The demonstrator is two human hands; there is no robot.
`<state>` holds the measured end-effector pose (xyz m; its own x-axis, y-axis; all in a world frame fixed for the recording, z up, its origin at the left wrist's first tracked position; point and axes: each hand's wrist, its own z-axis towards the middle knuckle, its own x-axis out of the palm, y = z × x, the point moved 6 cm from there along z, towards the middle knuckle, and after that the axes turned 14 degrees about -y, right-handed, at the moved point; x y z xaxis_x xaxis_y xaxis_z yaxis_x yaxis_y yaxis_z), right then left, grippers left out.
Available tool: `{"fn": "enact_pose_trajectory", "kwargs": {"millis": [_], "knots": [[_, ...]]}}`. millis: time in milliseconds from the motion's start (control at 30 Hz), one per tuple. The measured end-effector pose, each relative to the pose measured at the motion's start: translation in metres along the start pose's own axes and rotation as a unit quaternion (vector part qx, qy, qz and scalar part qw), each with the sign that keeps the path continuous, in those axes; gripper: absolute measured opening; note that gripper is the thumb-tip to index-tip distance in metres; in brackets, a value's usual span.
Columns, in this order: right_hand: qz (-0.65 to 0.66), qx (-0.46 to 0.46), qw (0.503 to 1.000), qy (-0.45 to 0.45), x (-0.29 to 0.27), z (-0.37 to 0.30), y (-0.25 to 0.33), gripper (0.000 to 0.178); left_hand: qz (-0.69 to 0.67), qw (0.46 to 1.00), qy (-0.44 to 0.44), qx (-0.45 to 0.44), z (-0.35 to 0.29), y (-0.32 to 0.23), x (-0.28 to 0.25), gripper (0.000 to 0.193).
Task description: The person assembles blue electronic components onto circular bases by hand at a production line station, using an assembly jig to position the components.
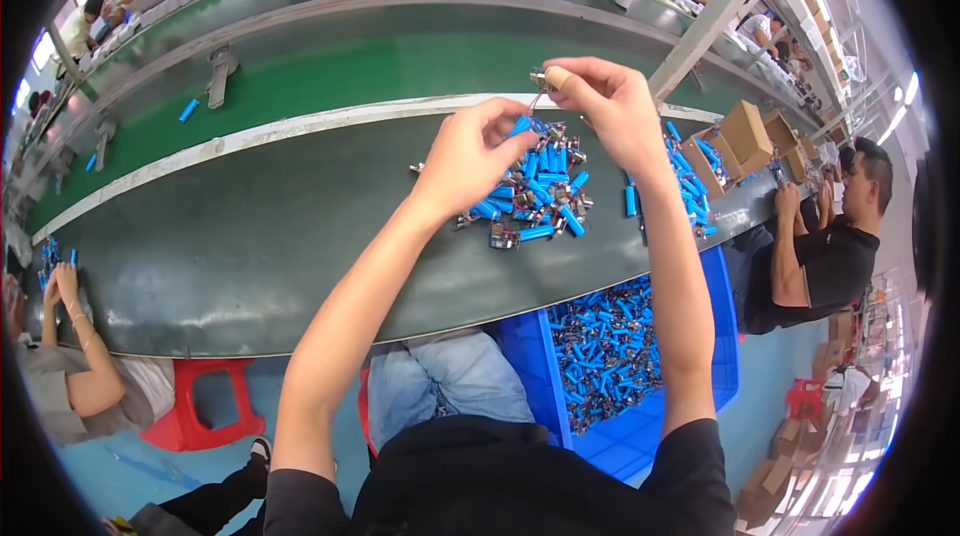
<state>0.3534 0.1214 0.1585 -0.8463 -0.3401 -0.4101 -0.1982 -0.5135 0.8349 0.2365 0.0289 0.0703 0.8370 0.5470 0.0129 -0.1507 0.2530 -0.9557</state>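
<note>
Above the dark worktop, my left hand pinches a blue cylindrical battery between thumb and fingers. Thin reddish wires run up from it to a small circuit board, which my right hand grips at its fingertips. One finger of that hand wears a beige finger cot. Just below both hands lies a heap of blue batteries with boards and metal parts wired to them; my left hand partly covers it. A second pile of such batteries lies beyond my right forearm.
A blue bin full of wired batteries stands below the table edge at my right. Open cardboard boxes sit on the worktop at right. A green conveyor belt runs behind a pale rail. Co-workers sit on both sides.
</note>
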Motion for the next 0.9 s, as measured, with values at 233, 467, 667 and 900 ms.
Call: {"fn": "enact_pose_trajectory", "kwargs": {"millis": [233, 467, 667, 900], "knots": [[0.065, 0.066, 0.994, 0.065, 0.027, -0.014, -0.072, 0.027, 0.200, 0.974, -0.004, 0.104, -0.046, -0.004, -0.017, 0.045], [0.086, -0.004, 0.996, 0.026, 0.067, -0.060, -0.022, 0.036, 0.197, 0.943, -0.095, 0.249, -0.070, -0.036, -0.083, 0.054], [0.223, -0.035, 0.972, 0.070, 0.121, -0.075, 0.056, 0.050, 0.227, 0.893, -0.191, 0.339, -0.089, -0.077, -0.110, 0.041], [0.400, 0.167, 0.880, 0.195, 0.220, -0.082, 0.003, 0.071, -0.104, 0.977, -0.172, 0.079, -0.066, -0.062, -0.173, 0.024]]}}
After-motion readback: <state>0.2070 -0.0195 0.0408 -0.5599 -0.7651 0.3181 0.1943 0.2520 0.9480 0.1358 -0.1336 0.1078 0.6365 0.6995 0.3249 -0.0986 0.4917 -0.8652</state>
